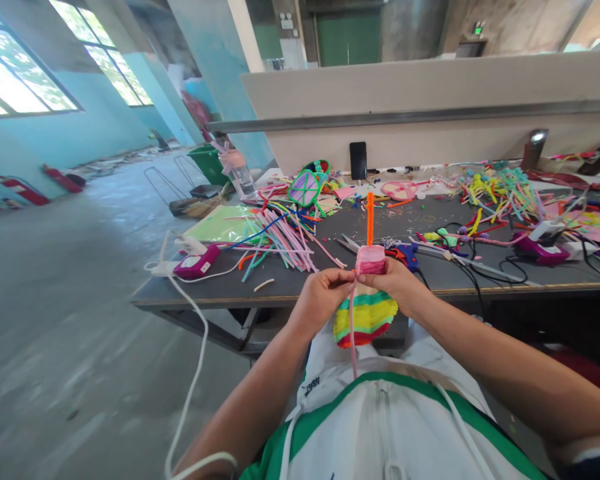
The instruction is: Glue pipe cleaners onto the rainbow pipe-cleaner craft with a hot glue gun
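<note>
Small dark writing on the white clothes (pixel 325 360) is too blurry to read. Over the lap, a soft, fuzzy striped toy (pixel 367 310) has a boxy pink top and a straight orange stick (pixel 370 217). The left hand (pixel 333 290) pinches a thin pink strip (pixel 352 327); the right hand (pixel 386 281) is closed on the pink top. Beyond, on the flat gray tabletop (pixel 230 287), lie scissors (pixel 349 244), a blue glue gun (pixel 409 255) and piled fuzzy sticks (pixel 285 240). A smooth black phone (pixel 359 161) stands behind.

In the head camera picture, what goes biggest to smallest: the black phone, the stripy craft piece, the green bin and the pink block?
1. Stripy craft piece
2. Green bin, the part that shows
3. Pink block and black phone: too alike to rank; the block is also nearer the camera.
</note>
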Motion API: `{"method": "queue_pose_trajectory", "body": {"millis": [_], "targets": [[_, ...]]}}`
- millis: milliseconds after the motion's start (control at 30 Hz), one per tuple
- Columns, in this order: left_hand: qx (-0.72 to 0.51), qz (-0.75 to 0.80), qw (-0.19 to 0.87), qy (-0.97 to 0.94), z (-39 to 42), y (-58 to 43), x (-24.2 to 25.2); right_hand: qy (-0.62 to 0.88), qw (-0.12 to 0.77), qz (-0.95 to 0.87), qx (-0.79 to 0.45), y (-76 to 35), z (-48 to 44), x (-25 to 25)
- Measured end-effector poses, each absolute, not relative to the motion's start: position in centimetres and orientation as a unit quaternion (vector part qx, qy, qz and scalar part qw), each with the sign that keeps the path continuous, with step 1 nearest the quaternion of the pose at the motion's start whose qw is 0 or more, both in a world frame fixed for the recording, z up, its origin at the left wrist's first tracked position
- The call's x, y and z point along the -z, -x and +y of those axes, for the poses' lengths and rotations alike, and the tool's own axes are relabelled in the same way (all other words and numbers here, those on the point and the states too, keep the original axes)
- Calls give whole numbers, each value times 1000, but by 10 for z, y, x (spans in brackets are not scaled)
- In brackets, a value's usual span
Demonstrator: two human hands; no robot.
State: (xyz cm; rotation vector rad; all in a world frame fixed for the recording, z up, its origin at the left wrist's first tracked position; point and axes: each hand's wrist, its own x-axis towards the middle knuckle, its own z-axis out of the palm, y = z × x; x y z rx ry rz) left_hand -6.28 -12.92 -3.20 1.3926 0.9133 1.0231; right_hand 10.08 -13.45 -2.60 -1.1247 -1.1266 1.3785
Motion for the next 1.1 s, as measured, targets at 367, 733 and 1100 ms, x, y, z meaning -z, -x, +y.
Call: {"method": "queue_pose_trajectory", "body": {"millis": [367,733,1100], "targets": [[-434,409,567,-568,-124,63,35,445,483,-490,-573,-103,-131,34],[-419,432,539,-589,-119,59,40,455,506,-472,-560,-100,-133,36],[-459,446,438,-631,-137,53,42,468,551,-448,-526,-106,-126,44]]}}
